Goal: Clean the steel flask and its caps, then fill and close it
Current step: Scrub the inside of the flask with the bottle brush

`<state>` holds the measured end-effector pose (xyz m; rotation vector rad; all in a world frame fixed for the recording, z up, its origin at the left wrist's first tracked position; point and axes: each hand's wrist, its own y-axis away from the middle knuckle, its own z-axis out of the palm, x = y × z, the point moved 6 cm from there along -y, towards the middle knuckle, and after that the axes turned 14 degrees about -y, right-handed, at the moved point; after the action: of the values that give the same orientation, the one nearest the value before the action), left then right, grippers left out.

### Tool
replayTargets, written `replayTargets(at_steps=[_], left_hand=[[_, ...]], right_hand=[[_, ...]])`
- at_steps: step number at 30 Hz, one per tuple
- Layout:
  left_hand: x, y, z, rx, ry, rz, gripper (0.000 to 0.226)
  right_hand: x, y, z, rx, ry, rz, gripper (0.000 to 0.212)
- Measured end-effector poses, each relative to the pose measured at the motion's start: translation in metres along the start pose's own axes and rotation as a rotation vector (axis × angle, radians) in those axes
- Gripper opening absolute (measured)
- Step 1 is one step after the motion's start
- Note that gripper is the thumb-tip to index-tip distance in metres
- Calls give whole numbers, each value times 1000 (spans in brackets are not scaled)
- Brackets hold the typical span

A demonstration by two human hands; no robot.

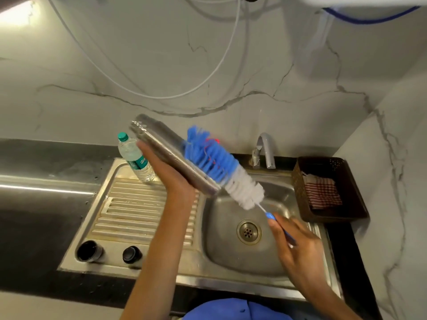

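1. We have one view only, from a camera worn on the person's head, above and just in front of the table edge.
2. It faces forward and steeply down, so the sink (233, 229) lies near the middle and the marble wall fills the upper half.
3. It sits close: both forearms enter from the bottom edge, and the left hand (172, 175) and right hand (298, 245) show large.
4. The wide lens bends the table edge and wall lines.
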<state>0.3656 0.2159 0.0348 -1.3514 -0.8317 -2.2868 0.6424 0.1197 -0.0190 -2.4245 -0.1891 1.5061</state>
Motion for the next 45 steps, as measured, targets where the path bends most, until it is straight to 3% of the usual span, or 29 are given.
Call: replayTargets(at_steps=[2,7,13,18,24,27,30,35,38,42,45], left_hand=[[7,-1,-3,27,46,43,61],[-39,33,14,-131,-118,10,73],[6,-20,-9,26,52,88,72],[-52,9,13,-135,-177,12,77],[7,-52,-32,25,-98,108,91],[6,-53,-59,50,-235,125,82],[-5,-52,-83,122,-292,87,66],[-23,-57,-112,137,-293,31,71],[-27,-63,-120,136,-291,29,74],[-32,-70,-122,131,-296,10,72],[-38,-74,-121,128,-293,-12,71]], right_hand=[[-1,4,2,4,1,1,30],[-26,-32,33,53,-25,-46,25],[-10,-5,7,5,89,-87,31],[-27,-32,29,61,104,-172,27],[-11,-31,-2,19,166,-61,27],[-15,-79,-2,-7,382,-61,22],[-32,-140,16,-92,686,-181,17],[-50,-221,89,-409,1143,-295,25],[-44,-248,133,-491,1356,-428,22],[-32,-258,177,-580,1535,-495,7],[-24,-261,194,-662,1568,-470,10]])
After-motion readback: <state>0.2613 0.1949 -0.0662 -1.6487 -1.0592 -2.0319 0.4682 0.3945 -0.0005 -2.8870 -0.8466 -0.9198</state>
